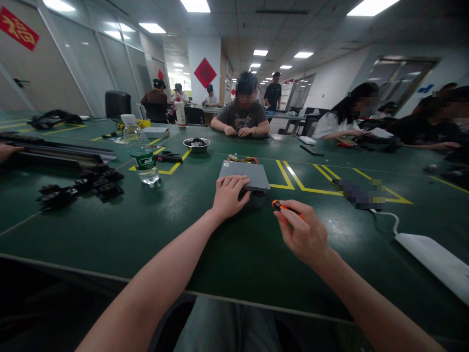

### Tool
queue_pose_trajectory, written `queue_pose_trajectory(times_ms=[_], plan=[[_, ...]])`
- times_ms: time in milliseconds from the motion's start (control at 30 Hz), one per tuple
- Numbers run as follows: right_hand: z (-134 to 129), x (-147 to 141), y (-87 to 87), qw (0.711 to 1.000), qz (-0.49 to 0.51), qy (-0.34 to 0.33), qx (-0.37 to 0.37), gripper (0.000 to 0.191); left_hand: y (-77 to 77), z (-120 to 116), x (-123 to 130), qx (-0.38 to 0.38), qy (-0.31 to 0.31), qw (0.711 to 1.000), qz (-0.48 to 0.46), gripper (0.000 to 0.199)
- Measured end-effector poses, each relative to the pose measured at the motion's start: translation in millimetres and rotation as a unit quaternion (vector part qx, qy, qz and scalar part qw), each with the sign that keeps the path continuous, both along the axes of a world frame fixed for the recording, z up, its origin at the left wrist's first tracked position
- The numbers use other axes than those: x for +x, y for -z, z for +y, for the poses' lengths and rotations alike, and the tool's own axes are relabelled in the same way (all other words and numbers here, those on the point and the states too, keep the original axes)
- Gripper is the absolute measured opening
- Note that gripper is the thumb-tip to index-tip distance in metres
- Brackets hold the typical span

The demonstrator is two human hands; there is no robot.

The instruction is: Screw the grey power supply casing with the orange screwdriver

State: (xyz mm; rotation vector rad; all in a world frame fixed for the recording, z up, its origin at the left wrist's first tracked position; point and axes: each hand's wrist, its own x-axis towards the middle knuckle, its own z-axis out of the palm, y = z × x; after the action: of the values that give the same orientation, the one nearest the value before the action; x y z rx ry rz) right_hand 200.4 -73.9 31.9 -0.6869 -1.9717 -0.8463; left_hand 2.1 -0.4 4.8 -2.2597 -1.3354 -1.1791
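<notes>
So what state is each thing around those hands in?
Flat grey metal box: lying under left hand
Orange-and-black screwdriver: held in right hand
Clear plastic bottle with green label: upright, capped
Round silver metal bowl: upright, holding dark contents
Rectangular white slab: flat, cable attached

- metal box (245, 171): plain grey, little white sticker near one corner
- wires (242, 159) behind it: bits of red and yellow
- screwdriver (277, 205): loud orange plus black
- table (234, 254): dark green, yellow outlines marked on it
- bottle (145, 161): clear, white cap, green label
- wall diamond (205, 73): bright red, darker lettering
</notes>
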Motion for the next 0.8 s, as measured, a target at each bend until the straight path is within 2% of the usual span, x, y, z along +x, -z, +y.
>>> queue_pose_trajectory(times_ms=[133,200,333,433,500,600,667,800], plan=[[1,7,8.0,0.994,0.084,-0.038,-0.06,0.027,0.4,0,0,-0.001,0.001,1.0,-0.001,0.03],[-1,9,12.5,0.993,0.085,-0.021,-0.079,0.021,0.2,0,0,-0.001,0.002,1.0,-0.001,0.029],[-4,8,19.8,0.996,0.073,0.015,-0.058,0.023,-0.9,-1,-1,-0.009,0.003,1.0,0.005,0.029],[-5,4,21.7,0.994,0.085,-0.015,-0.065,0.027,-1.1,-2,-1,-0.012,0.003,1.0,0.005,0.029],[-5,2,21.2,0.991,0.095,-0.022,-0.087,0.023,-0.6,-1,-1,-0.01,0.003,1.0,0.004,0.029],[-6,2,20.2,0.991,0.091,0.01,-0.093,0.015,0.1,-1,-1,-0.008,0.002,1.0,0.002,0.029],[-6,3,20.7,0.993,0.08,0.024,-0.079,0.016,0.4,0,0,-0.009,0.0,1.0,0.002,0.029],[-5,4,23.0,0.994,0.081,-0.011,-0.078,0.023,0.2,0,0,-0.014,0.0,1.0,0.004,0.03]])
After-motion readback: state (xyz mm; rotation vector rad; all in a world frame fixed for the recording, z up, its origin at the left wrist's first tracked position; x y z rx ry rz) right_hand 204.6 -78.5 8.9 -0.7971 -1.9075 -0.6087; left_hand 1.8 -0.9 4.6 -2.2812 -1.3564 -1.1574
